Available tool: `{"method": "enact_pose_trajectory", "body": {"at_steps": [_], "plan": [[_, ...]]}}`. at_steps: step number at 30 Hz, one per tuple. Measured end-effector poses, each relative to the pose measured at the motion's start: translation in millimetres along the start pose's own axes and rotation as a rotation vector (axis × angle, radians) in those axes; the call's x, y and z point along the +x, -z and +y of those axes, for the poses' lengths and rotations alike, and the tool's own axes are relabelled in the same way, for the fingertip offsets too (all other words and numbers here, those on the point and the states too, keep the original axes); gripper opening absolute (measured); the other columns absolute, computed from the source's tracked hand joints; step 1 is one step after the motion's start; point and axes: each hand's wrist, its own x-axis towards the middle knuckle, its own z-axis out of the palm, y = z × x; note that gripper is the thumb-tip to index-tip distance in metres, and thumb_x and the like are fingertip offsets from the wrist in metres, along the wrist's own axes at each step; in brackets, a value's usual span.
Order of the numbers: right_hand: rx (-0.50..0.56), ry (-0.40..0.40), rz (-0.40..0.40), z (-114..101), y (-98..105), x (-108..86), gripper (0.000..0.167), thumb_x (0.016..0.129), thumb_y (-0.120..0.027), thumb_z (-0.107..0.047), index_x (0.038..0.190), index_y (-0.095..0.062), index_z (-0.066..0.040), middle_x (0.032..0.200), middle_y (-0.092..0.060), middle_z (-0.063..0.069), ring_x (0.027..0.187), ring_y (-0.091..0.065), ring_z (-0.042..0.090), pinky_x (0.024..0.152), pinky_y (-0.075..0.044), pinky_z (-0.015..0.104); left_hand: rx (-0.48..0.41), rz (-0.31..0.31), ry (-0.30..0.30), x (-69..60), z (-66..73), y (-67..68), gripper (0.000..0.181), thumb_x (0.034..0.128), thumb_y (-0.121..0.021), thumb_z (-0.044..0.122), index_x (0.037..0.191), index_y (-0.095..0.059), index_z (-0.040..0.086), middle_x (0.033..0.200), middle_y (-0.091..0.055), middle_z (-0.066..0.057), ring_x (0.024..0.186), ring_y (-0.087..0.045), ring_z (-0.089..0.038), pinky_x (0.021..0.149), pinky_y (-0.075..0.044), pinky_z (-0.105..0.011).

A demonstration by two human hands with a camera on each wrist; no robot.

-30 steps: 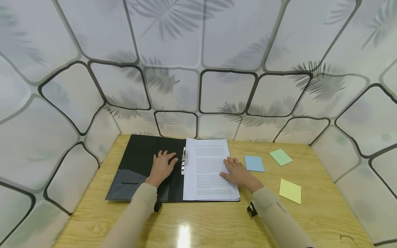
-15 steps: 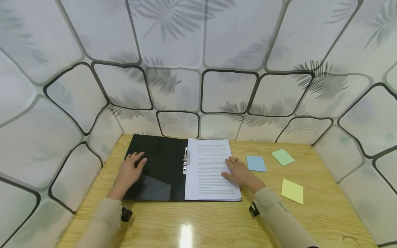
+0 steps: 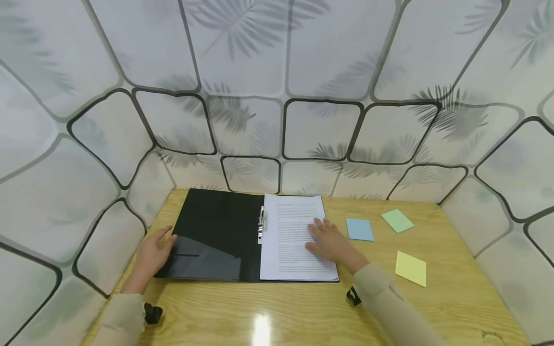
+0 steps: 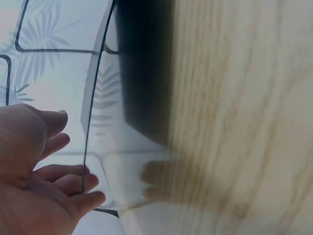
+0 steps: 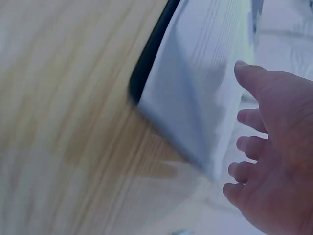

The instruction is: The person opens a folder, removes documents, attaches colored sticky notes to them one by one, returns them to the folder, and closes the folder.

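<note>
A black ring binder (image 3: 222, 216) lies unfolded on the wooden table. Its metal clip (image 3: 261, 225) runs along the left side of a stack of printed sheets (image 3: 298, 240). My left hand (image 3: 151, 254) is at the outer left edge of the binder's left cover. In the left wrist view its fingers (image 4: 73, 183) meet the cover's thin edge, with the thumb apart from them. Over the right side of the sheets lies my right hand (image 3: 331, 242), fingers spread; the right wrist view shows them extended near the sheets' edge (image 5: 186, 93), holding nothing.
To the right of the binder lie a blue sticky note (image 3: 359, 229), a green one (image 3: 397, 220) and a yellow one (image 3: 410, 268) on the table (image 3: 311, 312). Patterned wall panels (image 3: 320, 129) enclose the table's back and sides.
My left hand has moved left from the middle of the binder's left cover to its outer edge. My right hand stays on the sheets, shifted only slightly.
</note>
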Motion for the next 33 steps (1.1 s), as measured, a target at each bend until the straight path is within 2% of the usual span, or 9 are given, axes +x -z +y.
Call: {"method": "enact_pose_trajectory", "body": {"at_steps": [6, 13, 19, 26, 29, 31, 33], "plan": [[0.001, 0.145, -0.016, -43, -8, -2.2, 0.062, 0.109, -0.058, -0.041, 0.160, -0.045, -0.010, 0.170, -0.032, 0.024, 0.158, -0.027, 0.048, 0.128, -0.025, 0.063, 0.020, -0.008, -0.022, 0.0, -4.6, -5.2, 0.052, 0.1085, -0.061, 0.025, 0.149, -0.054, -0.007, 0.134, -0.063, -0.037, 0.120, -0.064, -0.054, 0.101, -0.051, -0.066], [-0.031, 0.266, -0.074, -80, -20, -5.1, 0.059, 0.108, -0.058, -0.043, 0.160, -0.047, -0.017, 0.171, -0.034, 0.019, 0.159, -0.030, 0.042, 0.128, -0.029, 0.058, -0.011, 0.027, -0.063, 1.7, -7.1, -10.3, 0.042, 0.1053, -0.066, 0.019, 0.137, -0.065, -0.008, 0.131, -0.066, -0.036, 0.116, -0.069, -0.051, 0.097, -0.056, -0.062], [-0.071, 0.298, -0.109, -94, -30, -3.8, 0.057, 0.108, -0.058, -0.045, 0.160, -0.049, -0.022, 0.170, -0.034, 0.020, 0.158, -0.032, 0.041, 0.128, -0.032, 0.056, -0.095, 0.054, -0.001, 0.7, -8.7, -10.4, 0.041, 0.1064, -0.065, 0.020, 0.137, -0.066, -0.007, 0.132, -0.066, -0.032, 0.123, -0.066, -0.051, 0.102, -0.053, -0.062], [-0.096, 0.298, -0.118, -104, -36, -1.3, 0.056, 0.109, -0.055, -0.048, 0.160, -0.048, -0.028, 0.170, -0.034, 0.020, 0.158, -0.033, 0.039, 0.128, -0.033, 0.054, -0.172, 0.093, 0.072, -2.2, -1.7, -3.0, 0.040, 0.1061, -0.065, 0.024, 0.136, -0.069, -0.002, 0.129, -0.069, -0.025, 0.126, -0.064, -0.047, 0.104, -0.051, -0.059], [-0.123, 0.303, -0.123, -106, -40, -0.7, 0.055, 0.108, -0.055, -0.049, 0.159, -0.050, -0.028, 0.169, -0.036, 0.020, 0.157, -0.035, 0.040, 0.127, -0.034, 0.053, -0.189, 0.100, 0.087, -1.2, -0.2, -0.5, 0.040, 0.1055, -0.067, 0.026, 0.136, -0.070, 0.001, 0.130, -0.070, -0.022, 0.126, -0.067, -0.038, 0.096, -0.058, -0.029], [-0.135, 0.302, -0.129, -105, -43, 0.1, 0.055, 0.108, -0.054, -0.050, 0.159, -0.050, -0.029, 0.169, -0.036, 0.019, 0.157, -0.035, 0.040, 0.127, -0.034, 0.053, -0.226, 0.107, 0.101, 0.7, 0.3, 1.1, 0.040, 0.1046, -0.069, 0.028, 0.135, -0.071, 0.002, 0.131, -0.070, -0.021, 0.116, -0.073, -0.014, 0.088, -0.050, -0.009], [-0.137, 0.305, -0.126, -105, -44, 0.4, 0.055, 0.108, -0.054, -0.051, 0.159, -0.050, -0.028, 0.169, -0.036, 0.019, 0.157, -0.035, 0.040, 0.127, -0.035, 0.053, -0.281, 0.107, 0.119, 2.7, 1.7, 3.3, 0.041, 0.1037, -0.070, 0.029, 0.136, -0.071, 0.002, 0.132, -0.069, -0.021, 0.103, -0.067, 0.010, 0.080, -0.039, 0.003]]}}
